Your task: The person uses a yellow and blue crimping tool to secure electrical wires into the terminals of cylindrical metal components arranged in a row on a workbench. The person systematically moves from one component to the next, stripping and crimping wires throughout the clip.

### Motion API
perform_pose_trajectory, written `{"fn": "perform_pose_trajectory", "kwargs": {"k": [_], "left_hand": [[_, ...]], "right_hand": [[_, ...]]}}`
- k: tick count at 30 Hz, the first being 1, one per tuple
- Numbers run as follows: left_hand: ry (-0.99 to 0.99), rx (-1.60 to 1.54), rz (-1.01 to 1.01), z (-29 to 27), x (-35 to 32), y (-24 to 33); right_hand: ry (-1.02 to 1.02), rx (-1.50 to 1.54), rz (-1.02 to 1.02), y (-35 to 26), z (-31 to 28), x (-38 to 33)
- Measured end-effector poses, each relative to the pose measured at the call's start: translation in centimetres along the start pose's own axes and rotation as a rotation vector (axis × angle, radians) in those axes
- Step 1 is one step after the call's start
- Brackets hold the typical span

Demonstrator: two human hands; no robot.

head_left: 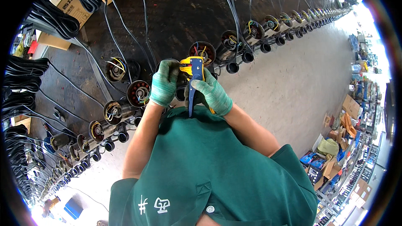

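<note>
In green gloves, both my hands meet at mid-picture in front of a row of cylindrical metal motor housings. My right hand is closed around the handles of a blue and yellow wire stripper, whose yellow jaws point left. My left hand is closed with its fingertips close to those jaws; whatever it pinches is too small to make out. Just beyond the tool stands an open motor housing with red and yellow wires rising from it. Left of my left hand, another motor housing shows its windings and coloured wires.
More housings run along the dark bench to the far right and near left. Coiled black cables hang at the left, their leads crossing the bench. A cardboard box sits at the far left. Boxes and goods line the right side.
</note>
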State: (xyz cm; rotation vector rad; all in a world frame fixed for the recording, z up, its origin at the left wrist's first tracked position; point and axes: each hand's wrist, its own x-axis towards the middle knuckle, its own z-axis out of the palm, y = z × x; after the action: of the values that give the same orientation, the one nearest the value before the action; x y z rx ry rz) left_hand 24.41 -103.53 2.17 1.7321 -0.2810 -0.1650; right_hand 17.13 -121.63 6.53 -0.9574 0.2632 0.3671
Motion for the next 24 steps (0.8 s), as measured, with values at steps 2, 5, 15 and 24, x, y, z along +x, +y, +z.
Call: {"fn": "perform_pose_trajectory", "kwargs": {"k": [2,5,15,24], "left_hand": [[-0.003,0.02,0.022,0.0,0.0,-0.1],[-0.015,0.03,0.018,-0.1,0.0,0.0],[-0.019,0.139,0.101,-0.1,0.3,-0.3],[-0.025,-0.013,-0.03,-0.2,0.1,0.7]], "right_hand": [[0.042,-0.031,0.005,-0.1,0.3,-0.1],[0.07,-0.104,-0.015,-0.1,0.3,-0.1],[0.013,-0.085,0.022,-1.5,-0.9,-0.3],[0.102,0.05,-0.114,-1.0,-1.3,-1.3]]}}
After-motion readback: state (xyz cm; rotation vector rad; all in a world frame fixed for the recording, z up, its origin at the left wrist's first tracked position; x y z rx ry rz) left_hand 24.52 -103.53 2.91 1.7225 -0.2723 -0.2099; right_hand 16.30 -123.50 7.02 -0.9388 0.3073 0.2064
